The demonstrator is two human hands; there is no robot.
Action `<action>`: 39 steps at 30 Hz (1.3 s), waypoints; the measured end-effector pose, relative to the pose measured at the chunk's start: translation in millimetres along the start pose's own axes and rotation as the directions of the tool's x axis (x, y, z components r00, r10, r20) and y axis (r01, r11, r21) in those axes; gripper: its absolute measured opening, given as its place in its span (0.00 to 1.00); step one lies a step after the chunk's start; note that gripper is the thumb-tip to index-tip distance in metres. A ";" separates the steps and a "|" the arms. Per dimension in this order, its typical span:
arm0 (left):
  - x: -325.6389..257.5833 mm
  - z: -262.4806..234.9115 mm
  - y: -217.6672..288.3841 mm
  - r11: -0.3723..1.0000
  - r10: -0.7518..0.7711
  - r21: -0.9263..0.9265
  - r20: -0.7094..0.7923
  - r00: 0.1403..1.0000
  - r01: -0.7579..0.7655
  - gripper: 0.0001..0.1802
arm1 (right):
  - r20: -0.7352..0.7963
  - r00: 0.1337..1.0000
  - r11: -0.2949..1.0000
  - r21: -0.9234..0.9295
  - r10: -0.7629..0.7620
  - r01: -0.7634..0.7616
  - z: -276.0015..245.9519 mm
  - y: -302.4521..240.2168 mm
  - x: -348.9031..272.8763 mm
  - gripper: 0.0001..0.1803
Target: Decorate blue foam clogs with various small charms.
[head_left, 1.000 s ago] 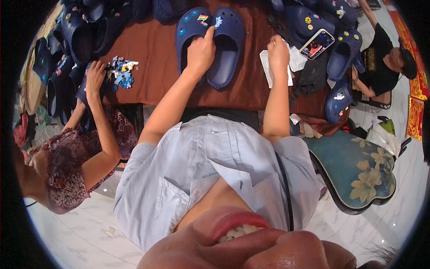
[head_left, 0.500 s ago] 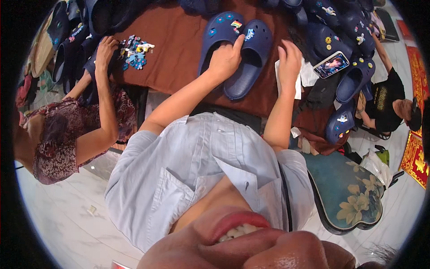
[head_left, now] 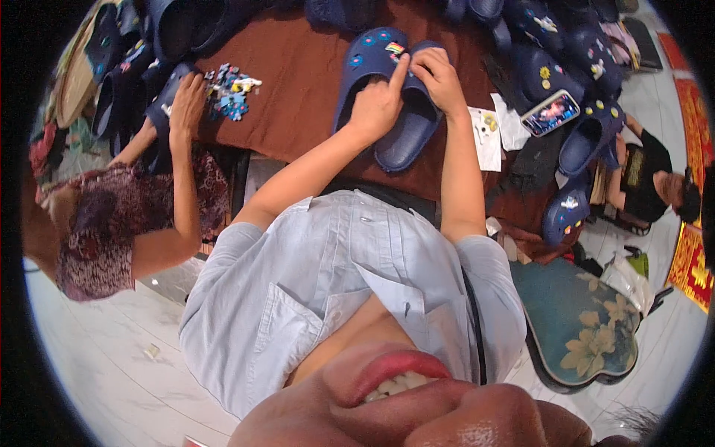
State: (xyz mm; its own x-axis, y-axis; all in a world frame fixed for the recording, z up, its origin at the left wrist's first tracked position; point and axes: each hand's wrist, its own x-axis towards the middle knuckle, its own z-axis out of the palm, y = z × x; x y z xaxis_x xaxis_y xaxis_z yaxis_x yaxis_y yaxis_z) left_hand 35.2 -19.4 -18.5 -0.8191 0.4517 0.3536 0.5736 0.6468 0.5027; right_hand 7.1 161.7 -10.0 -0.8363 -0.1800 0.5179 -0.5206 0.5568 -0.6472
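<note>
A pair of navy clogs lies on the brown cloth before me: the left clog [head_left: 359, 68] carries blue flower charms [head_left: 383, 35] and a rainbow charm [head_left: 395, 49]. The right clog [head_left: 406, 153] is partly covered by my hands. My left hand [head_left: 376, 106] is at the clogs' openings, index finger stretched along the upper between them, the other fingers curled at the right clog's edge. Thumb and fingers of my right hand [head_left: 439, 80] are pinched together on top of the right clog; whatever they hold is too small or hidden to see.
A pile of mixed charms [head_left: 232, 91] lies left, near another person's hand [head_left: 188, 104] on a clog. At right are a white card [head_left: 486, 141] with small charms, a phone [head_left: 551, 113] and more decorated clogs [head_left: 588, 138]. A flower-patterned seat [head_left: 581, 320] stands at lower right.
My right hand has moved from above the white card left onto the right clog, its fingers now pinched. The card's charms are uncovered. My left hand has stayed nearly in place.
</note>
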 end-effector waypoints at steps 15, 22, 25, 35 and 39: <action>-1.2 3.9 -4.4 0.999 0.006 0.046 0.029 1.000 -0.007 0.37 | -0.407 0.889 0.837 -0.394 0.211 -0.379 -27.3 -4.3 -84.3 0.04; -3.5 5.7 -2.4 0.999 -0.002 0.036 0.016 1.000 0.002 0.31 | -0.472 0.835 0.627 -0.567 0.284 -0.534 -39.9 -1.5 -107.2 0.05; -5.6 2.4 -3.5 0.999 0.004 0.037 0.001 1.000 -0.004 0.31 | -0.486 0.838 0.852 -0.302 0.249 -0.428 -34.6 -16.1 -55.8 0.05; -4.2 4.5 -1.4 1.000 0.005 0.026 0.017 1.000 -0.005 0.30 | 0.246 0.802 0.788 -0.477 0.544 -0.388 30.5 -18.2 80.0 0.18; -2.9 7.4 0.2 1.000 0.019 0.002 0.028 0.999 -0.019 0.30 | 0.374 0.841 0.833 0.246 0.391 -0.496 25.4 2.8 61.8 0.12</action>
State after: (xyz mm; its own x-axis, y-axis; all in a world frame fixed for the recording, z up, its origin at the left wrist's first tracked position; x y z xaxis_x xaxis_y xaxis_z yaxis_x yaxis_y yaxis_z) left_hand 37.7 -16.0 -25.2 -0.8079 0.4810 0.3404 0.5890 0.6395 0.4941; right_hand -50.4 131.6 6.0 -0.9712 -0.2368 -0.0260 -0.0612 0.3533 -0.9335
